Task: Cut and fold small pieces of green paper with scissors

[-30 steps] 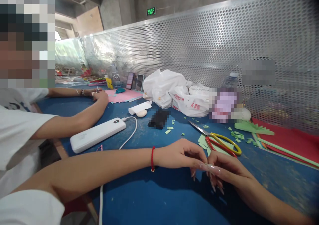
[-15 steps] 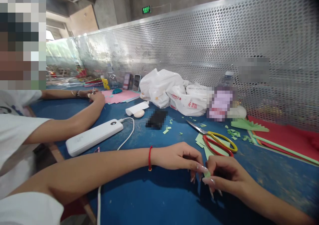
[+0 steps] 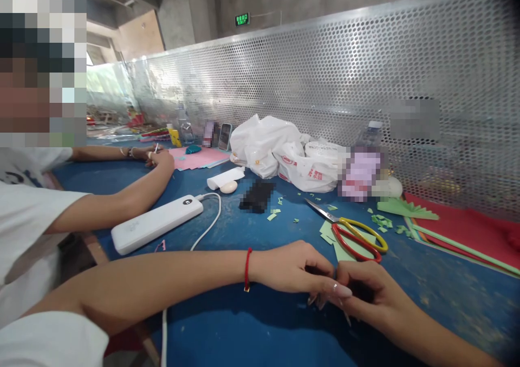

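Note:
My left hand (image 3: 290, 267), with a red cord bracelet (image 3: 247, 269) on its wrist, reaches in from the left. It meets my right hand (image 3: 371, 296) low over the blue table, and both are closed with their fingertips pressed together. The small piece of green paper between them is now covered by the left thumb and fingers. Just beyond the hands lie scissors (image 3: 323, 210) with one yellow and one red handle, their blades pointing away to the left. Under the handles is light green paper (image 3: 327, 230).
Green scraps (image 3: 382, 222) and stacked red paper (image 3: 467, 223) lie at right. A white power bank (image 3: 158, 226) with cable is at left. White plastic bags (image 3: 264, 142) stand by the perforated metal panel (image 3: 317, 80). A co-worker's arm (image 3: 117, 204) rests on the table (image 3: 227, 329).
My hands have drawn closer together, with my left thumb moving over the right fingertips. The small piece of green paper that showed between them is hidden now. The view has shifted slightly.

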Available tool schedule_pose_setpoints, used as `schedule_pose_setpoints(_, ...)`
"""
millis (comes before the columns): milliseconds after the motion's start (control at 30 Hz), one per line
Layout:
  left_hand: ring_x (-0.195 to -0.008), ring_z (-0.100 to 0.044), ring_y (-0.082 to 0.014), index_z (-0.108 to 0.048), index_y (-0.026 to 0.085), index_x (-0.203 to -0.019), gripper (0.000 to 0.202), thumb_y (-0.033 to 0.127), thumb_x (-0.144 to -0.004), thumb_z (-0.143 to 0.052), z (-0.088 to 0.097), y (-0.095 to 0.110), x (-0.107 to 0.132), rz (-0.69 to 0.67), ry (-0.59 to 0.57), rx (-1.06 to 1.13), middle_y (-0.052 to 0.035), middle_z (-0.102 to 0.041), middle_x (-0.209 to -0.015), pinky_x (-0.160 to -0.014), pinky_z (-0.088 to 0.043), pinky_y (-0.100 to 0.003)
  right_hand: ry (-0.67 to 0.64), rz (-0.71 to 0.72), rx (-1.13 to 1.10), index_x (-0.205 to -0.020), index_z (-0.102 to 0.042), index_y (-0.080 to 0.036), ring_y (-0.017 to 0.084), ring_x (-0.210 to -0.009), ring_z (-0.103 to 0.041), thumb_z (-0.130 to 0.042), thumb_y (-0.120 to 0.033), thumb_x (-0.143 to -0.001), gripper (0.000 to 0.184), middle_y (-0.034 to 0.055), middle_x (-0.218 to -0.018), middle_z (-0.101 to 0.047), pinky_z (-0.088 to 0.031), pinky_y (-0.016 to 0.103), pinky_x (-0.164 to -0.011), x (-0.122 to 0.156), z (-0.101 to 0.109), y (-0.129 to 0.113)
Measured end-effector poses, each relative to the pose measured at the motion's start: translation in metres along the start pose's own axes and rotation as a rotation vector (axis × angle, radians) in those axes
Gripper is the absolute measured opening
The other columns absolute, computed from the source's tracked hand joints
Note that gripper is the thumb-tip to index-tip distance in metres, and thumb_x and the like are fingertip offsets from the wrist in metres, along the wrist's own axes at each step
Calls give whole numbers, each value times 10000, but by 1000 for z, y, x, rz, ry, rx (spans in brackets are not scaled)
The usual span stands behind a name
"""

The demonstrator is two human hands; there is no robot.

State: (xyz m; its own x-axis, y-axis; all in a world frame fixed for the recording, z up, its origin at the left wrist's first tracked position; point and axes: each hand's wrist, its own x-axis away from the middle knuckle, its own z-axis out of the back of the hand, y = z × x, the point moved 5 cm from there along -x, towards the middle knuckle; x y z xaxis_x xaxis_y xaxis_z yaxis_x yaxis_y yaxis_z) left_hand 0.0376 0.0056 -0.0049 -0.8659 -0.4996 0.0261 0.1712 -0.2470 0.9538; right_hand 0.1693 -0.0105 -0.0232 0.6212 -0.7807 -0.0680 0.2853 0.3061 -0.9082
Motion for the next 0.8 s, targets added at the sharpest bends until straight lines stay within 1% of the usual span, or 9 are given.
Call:
schedule_pose_setpoints(100,-555,-539,-80,-598,135,-691,478,573,-875,-554,0,0,-1,-39,-60,-39,0,-571,-622,-566,-444,-178,-45,-31,-48,-672,-547,-172,106,-553,-508,-667,-438,-842,338,30,-668,-640,-359,210,-501,-1,-2,0)
schedule_pose_setpoints(200,-601,-552,-89,-608,134,-697,467,557,-886,-549,1,0,0,-74,-68,-67,-8,-572,-647,-592,-447,-184,-42,-38,-75,-667,-553,-176,107,-541,-512,-693,-438,-821,335,21,-632,-628,-362,206,-488,-2,-2,1)
schedule_pose_setpoints(300,-610,-563,-96,-612,133,-683,471,566,-866,-572,2,-1,-1,-72,-44,-10,-10,-578,-636,-603,-453,-190,-33,-58,-115,-666,-545,-175,97,-516,-488,-706,-439,-808,341,14,-613,-619,-354,207,-479,-3,-2,5)
schedule_pose_setpoints(400,-568,-552,-88,-617,132,-674,445,551,-820,-643,5,-5,-3,-39,22,126,7,-572,-585,-603,-466,-190,-9,-95,-193,-713,-531,-173,82,-531,-469,-740,-424,-781,333,28,-705,-659,-344,203,-488,-4,0,5)
schedule_pose_setpoints(500,-527,-543,-75,-629,126,-695,396,504,-791,-699,9,-9,-5,-17,78,255,24,-571,-554,-614,-483,-189,-1,-102,-286,-772,-526,-172,75,-572,-462,-767,-416,-760,343,19,-754,-651,-348,198,-522,-6,2,1)
schedule_pose_setpoints(567,-539,-557,-74,-642,119,-710,386,491,-786,-710,11,-10,-5,-21,89,278,18,-589,-569,-616,-482,-183,-5,-100,-321,-795,-531,-172,76,-600,-476,-749,-430,-781,338,4,-744,-627,-361,194,-543,-7,3,-3)
schedule_pose_setpoints(700,-560,-572,-79,-656,109,-718,417,519,-778,-703,13,-7,-3,-47,77,260,-6,-625,-624,-623,-487,-193,-2,-99,-329,-797,-537,-172,79,-616,-513,-664,-455,-857,316,-10,-720,-605,-389,185,-546,-7,4,-8)
schedule_pose_setpoints(800,-566,-580,-87,-659,106,-725,423,524,-775,-703,13,-6,-2,-35,73,256,-17,-636,-657,-633,-501,-209,-3,-98,-335,-779,-530,-171,82,-605,-535,-652,-457,-864,322,-9,-719,-614,-407,184,-535,-7,4,-9)
